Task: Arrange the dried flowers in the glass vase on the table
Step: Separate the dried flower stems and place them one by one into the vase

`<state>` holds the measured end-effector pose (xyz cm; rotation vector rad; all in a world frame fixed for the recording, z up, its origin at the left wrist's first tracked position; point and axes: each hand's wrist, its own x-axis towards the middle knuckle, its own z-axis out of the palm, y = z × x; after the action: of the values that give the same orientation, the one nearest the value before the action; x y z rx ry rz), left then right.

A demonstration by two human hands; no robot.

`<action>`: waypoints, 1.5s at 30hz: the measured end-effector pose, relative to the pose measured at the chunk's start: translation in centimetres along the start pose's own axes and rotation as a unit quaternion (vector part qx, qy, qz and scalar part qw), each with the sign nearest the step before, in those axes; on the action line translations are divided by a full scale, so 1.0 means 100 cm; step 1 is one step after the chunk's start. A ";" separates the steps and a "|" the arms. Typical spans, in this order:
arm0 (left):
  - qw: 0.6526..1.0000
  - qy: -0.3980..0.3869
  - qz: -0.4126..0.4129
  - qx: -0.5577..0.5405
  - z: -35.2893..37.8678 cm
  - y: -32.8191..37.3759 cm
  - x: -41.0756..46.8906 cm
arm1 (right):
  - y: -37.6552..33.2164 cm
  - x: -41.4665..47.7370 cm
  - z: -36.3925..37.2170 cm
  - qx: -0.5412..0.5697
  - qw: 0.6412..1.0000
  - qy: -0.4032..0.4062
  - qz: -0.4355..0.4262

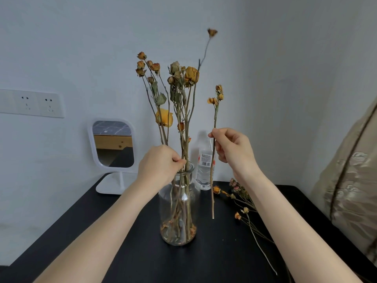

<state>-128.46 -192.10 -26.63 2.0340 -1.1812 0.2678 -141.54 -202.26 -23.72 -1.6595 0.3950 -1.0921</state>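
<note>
Two hands are at work above the black table (130, 231). The left hand (161, 164) is pressed together around the bunch of dried stems (184, 144) just above the mouth of the glass vase (179, 211), pinching them against its fingertips so that the heads fan out above the grip and the cut ends stand in the vase below it. The right hand (232, 146) pinches a single stem (213, 170) between thumb and forefinger, upright, with its small orange buds above the pinch and a long bare length hanging below, the tip clear of the table and just right of the vase.

The step in hand looks to be adding this stem to the bunch. The next move probably calls for lifting the tip over the rim, then lowering it beside the held stems, gently, since dried stalks likely snap.

More loose flowers (242, 201) lie on the table below and right of the right hand. Behind the held stem stands a plastic bottle (204, 172); its label shows a barcode, but the print is too small to read.
</note>
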 end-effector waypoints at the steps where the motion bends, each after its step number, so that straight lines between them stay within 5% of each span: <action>1: 1.000 -0.008 -0.009 -0.004 0.001 -0.001 -0.001 | 0.001 0.000 0.000 -0.001 1.000 0.000 0.001; 10: 0.997 0.071 0.008 -0.038 0.001 0.009 -0.003 | 0.006 0.000 0.003 -0.001 1.000 -0.006 0.005; 15: 0.972 0.224 -0.010 -0.068 0.012 -0.004 -0.021 | 0.010 -0.003 0.001 -0.011 1.000 -0.001 0.012; 19: 0.960 0.096 -0.145 -0.219 0.023 -0.011 -0.012 | 0.016 -0.008 0.002 0.006 0.999 0.027 0.018; 22: 0.959 0.025 -0.162 -0.232 0.028 -0.006 0.001 | 0.021 -0.012 0.002 0.007 0.999 0.053 0.008; 35: 0.926 0.005 -0.173 -0.337 0.033 -0.003 0.018 | 0.018 -0.008 -0.008 0.013 0.998 0.057 -0.006; 45: 0.895 -0.016 -0.150 -0.419 0.032 -0.011 0.008 | -0.013 0.017 0.004 0.080 0.987 0.072 -0.120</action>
<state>-127.71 -194.55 -29.02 1.4029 -0.7725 -0.3795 -140.60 -202.75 -21.79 -1.5173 0.1954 -1.3908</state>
